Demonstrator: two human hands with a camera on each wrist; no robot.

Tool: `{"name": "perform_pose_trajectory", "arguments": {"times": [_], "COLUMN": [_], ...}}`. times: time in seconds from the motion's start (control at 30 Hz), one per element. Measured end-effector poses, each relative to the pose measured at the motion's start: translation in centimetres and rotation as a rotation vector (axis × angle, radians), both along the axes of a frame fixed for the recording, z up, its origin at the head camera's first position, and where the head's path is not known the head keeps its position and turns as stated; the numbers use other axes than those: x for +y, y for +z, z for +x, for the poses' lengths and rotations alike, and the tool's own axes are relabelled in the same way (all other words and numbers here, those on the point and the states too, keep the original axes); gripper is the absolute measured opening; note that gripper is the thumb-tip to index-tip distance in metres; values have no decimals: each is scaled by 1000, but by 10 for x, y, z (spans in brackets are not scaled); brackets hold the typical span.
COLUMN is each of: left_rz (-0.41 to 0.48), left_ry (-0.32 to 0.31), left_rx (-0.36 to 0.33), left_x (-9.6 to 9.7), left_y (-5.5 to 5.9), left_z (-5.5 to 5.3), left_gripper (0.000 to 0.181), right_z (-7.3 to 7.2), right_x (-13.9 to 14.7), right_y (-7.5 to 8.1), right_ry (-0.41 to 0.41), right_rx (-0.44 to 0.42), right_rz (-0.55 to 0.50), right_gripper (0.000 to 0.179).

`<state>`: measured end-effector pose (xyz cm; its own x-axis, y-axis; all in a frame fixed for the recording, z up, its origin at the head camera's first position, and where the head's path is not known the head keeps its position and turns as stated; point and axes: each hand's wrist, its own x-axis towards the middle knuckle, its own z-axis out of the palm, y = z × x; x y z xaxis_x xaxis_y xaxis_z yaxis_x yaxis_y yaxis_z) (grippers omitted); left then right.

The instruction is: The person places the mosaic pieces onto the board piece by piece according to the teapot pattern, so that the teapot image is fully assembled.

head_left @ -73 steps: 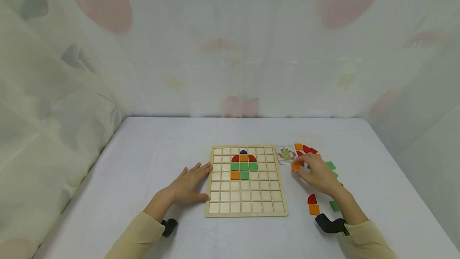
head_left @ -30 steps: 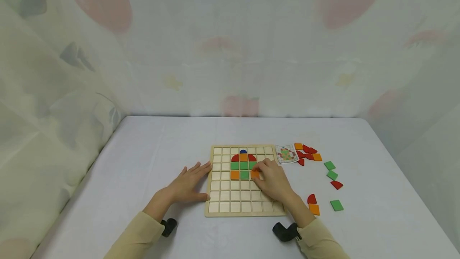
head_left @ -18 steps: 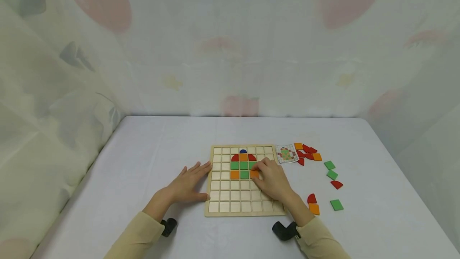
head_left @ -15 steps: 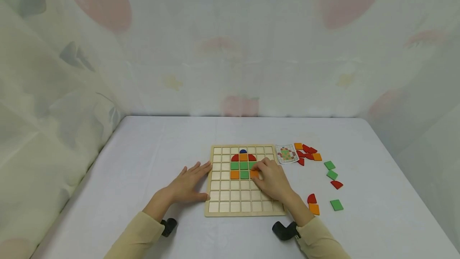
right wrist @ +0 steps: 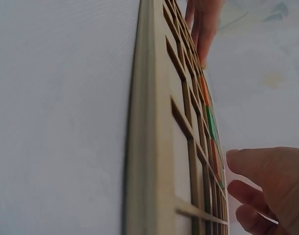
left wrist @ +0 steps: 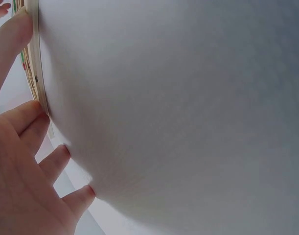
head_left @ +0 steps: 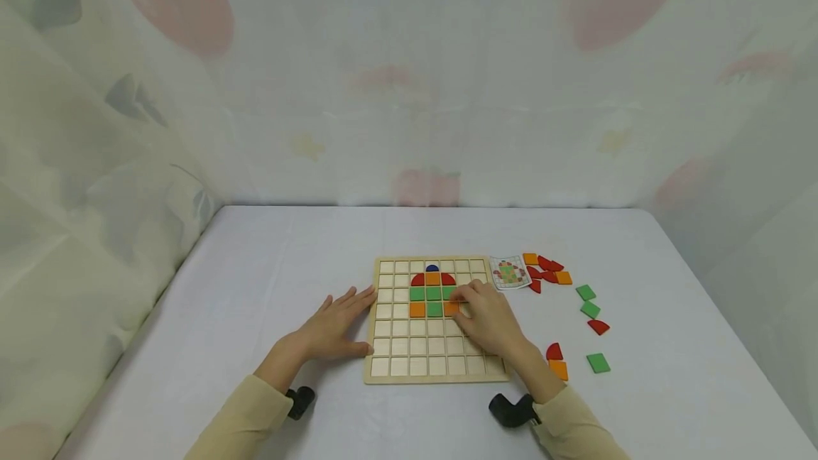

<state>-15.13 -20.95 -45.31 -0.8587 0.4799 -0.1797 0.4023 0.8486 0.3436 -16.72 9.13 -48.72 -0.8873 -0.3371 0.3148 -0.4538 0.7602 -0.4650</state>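
Observation:
A wooden grid board (head_left: 418, 368) lies on the table with coloured tiles in its upper middle cells: a blue half-round, red quarter-rounds, orange and green squares. My left hand (head_left: 335, 329) rests spread, fingertips and thumb along the board's left edge. At the right end of the lowest tile row, an orange square tile (head_left: 450, 309) sits in its cell. My right hand (head_left: 488, 318) is just beside it, thumb and index apart at the tile's right side. In the right wrist view, the thumb (right wrist: 247, 164) and bent fingers hover close over the board and pinch nothing.
A small printed pattern card (head_left: 510, 273) lies at the board's upper right. Beyond it are several loose red and orange tiles (head_left: 549, 277). Green squares (head_left: 591, 309) and a red piece (head_left: 598, 327) lie farther right, with an orange square (head_left: 558, 370) nearer.
My right hand brought an orange square tile from the right-hand pieces to the board's lowest tile row and has just let go, drawing slightly right. The left hand has stayed still.

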Motion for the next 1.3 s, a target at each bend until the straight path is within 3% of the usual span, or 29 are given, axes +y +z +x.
{"name": "perform_pose_trajectory", "arguments": {"times": [0.37,0.6,0.87,1.1,1.3], "left_rz": [-5,-6,-5,6,-3], "left_ry": [-7,-2,4,10,8], "left_rx": [8,3,0,-9,-2], "left_x": [1,2,0,0,-2], "left_y": [1,3,3,5,4], "left_z": [-1,-1,0,2,2], "left_gripper": [88,88,88,88,88], "right_z": [11,20,31,44,58], "right_x": [35,67,104,136,157], "right_y": [12,13,18,13,5], "right_ry": [-30,-16,9,-34,-50], "right_rx": [-14,22,-44,4,-5], "right_rz": [-56,-54,-88,-61,-62], "right_gripper": [20,25,30,33,35]}}
